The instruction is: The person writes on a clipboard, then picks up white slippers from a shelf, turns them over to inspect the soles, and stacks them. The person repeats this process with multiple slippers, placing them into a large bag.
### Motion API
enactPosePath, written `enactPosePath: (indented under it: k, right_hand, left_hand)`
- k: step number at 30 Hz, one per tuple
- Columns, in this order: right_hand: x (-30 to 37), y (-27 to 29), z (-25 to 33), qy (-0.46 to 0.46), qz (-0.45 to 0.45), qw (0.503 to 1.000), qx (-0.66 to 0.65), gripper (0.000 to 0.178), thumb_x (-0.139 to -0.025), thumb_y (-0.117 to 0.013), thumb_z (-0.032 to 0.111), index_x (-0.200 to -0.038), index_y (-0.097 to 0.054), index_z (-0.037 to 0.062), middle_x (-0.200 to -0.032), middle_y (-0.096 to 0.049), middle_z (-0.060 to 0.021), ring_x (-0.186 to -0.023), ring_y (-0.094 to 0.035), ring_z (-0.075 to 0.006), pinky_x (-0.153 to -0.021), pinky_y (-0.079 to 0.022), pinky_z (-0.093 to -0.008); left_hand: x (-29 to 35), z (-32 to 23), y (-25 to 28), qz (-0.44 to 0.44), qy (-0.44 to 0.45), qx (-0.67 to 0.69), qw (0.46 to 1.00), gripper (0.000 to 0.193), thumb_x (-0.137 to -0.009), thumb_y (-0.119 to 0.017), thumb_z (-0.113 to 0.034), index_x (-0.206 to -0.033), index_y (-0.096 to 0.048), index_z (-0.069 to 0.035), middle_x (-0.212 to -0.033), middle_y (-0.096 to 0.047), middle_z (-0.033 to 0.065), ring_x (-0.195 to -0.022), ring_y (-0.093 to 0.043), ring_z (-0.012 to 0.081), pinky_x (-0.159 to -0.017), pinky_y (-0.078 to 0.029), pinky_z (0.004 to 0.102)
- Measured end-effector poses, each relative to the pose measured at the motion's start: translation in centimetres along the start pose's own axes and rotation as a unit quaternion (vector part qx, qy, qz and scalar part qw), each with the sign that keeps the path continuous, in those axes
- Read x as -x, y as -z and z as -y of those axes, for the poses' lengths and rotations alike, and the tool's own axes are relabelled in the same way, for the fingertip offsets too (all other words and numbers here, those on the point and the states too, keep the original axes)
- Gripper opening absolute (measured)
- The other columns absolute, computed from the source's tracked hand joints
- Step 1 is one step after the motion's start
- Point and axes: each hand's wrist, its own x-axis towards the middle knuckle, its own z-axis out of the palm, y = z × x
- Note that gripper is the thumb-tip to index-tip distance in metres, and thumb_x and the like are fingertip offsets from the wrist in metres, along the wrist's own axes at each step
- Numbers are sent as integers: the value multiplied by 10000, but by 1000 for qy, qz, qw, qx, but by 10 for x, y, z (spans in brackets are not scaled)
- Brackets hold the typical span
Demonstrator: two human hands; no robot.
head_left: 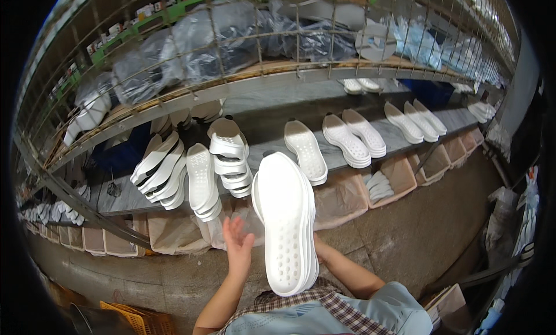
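In front of the surface (395, 147), that white sole stack (285, 219) is probably light and springy, so grab its sides; left hand (238, 240)'s spread and empty, right hand (319, 249)'s mostly hidden, can't tell its grip.

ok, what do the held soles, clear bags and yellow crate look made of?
Held soles: white, matte-looking foam or rubber; regular dimples suggest moulding, but the look can't settle which.
Bags: thin, glossy plastic film; see-through, creases catching light.
Yellow crate: likely rigid plastic, given its slotted wall and even colour; finish unclear.
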Motion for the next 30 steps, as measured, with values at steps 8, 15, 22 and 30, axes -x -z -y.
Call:
enactPosePath:
  k: [8,15,22,30]
  right_hand:
    - [11,-36,-17,62,-5,997,44,605,-965,-428,394,-1426,-286,28,-1439,-333,-159,-1283,-375,-242,-1048,-322,-392]
    - [43,-81,32,34,49,998,18,881,-861,-456,585,-1475,-83,74,-1466,-247,-223,-1355,-258,-324,-1087,-230,-491]
    - [3,-103,64,-18,170,978,-116,757,-708,-559,239,-1349,-319,-84,-1208,-523,-262,-1102,-551,-370,-954,-473,-425]
    - [-17,-136,58,12,247,925,-289,755,-706,-549,290,-1350,-365,-59,-1266,-510,-257,-1098,-564,-363,-971,-457,-448]
  left_hand:
    - [56,31,33,77,343,345,870,467,-943,-513,-199,-1336,-381,15,-1251,-519,142,-1051,-581,199,-841,-524,324]
    - [79,-8,66,-58,232,197,951,509,-921,-458,-43,-1367,-217,-3,-1314,-444,160,-1203,-467,247,-970,-445,372]
    - [48,-73,130,16,88,-5,996,490,-991,-445,-259,-1376,-354,31,-1356,-450,106,-1236,-415,177,-1017,-338,299]
    - [34,-140,145,47,14,31,998,604,-958,-474,-315,-1429,-277,8,-1432,-298,120,-1331,-277,228,-1083,-251,351]
